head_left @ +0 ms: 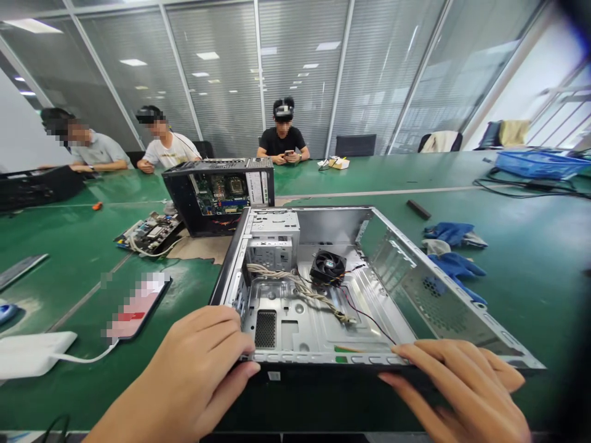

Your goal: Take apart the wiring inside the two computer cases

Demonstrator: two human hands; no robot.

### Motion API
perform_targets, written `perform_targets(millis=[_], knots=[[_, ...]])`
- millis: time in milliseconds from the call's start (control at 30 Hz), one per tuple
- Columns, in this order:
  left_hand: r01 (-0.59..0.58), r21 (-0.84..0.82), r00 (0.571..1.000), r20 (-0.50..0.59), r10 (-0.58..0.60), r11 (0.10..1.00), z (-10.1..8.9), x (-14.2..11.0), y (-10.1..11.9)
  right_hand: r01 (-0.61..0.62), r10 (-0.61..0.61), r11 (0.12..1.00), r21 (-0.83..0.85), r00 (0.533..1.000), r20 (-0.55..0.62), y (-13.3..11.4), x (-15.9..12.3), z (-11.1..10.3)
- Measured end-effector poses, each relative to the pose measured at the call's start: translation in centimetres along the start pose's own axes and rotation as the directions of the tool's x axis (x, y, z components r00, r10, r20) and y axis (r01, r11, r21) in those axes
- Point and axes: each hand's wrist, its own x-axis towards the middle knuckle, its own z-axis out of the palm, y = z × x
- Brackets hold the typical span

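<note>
An opened computer case point(318, 360) lies on its side in front of me, its interior facing up. At the case's near left corner, my left hand point(194, 363) has its fingers over the rim and the thumb against the black outer panel. My right hand point(462, 381) pinches the same near rim farther right, thumb below and fingers on top. Inside the case sit a black cooling fan point(328, 267) with thin wires and a twisted bundle of beige cables point(305, 289). A metal drive bay point(272, 237) fills the far left part of the interior.
Behind the case stands another computer tower point(221, 191), beside a circuit board point(152, 232) with cables. Left lie a phone point(141, 311) and a white power bank point(37, 354). Blue gloves point(455, 261) and a blue basket point(538, 165) are right. Several people sit across the table.
</note>
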Motion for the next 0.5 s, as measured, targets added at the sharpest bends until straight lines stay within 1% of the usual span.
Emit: perform_targets(millis=[133, 233, 367, 500], knots=[[0.032, 0.007, 0.999, 0.037, -0.032, 0.999, -0.4, -0.7, -0.5, 0.02, -0.021, 0.999, 0.026, 1.0, 0.016, -0.2, 0.8, 0.9], [0.066, -0.018, 0.996, 0.062, -0.064, 0.998, -0.5, -1.1, -1.3, 0.023, -0.025, 0.999, 0.04, 0.999, 0.03, -0.4, 1.6, 1.4], [0.044, -0.094, 0.998, 0.045, -0.04, 0.995, -0.4, -1.5, -2.4, 0.007, -0.008, 0.999, 0.049, 1.0, 0.026, -1.2, 2.1, 1.7], [0.058, -0.134, 0.997, 0.048, -0.052, 0.989, -0.4, -2.0, -3.1, -0.017, 0.017, 0.999, 0.037, 1.0, 0.008, -2.0, 1.8, 2.1]])
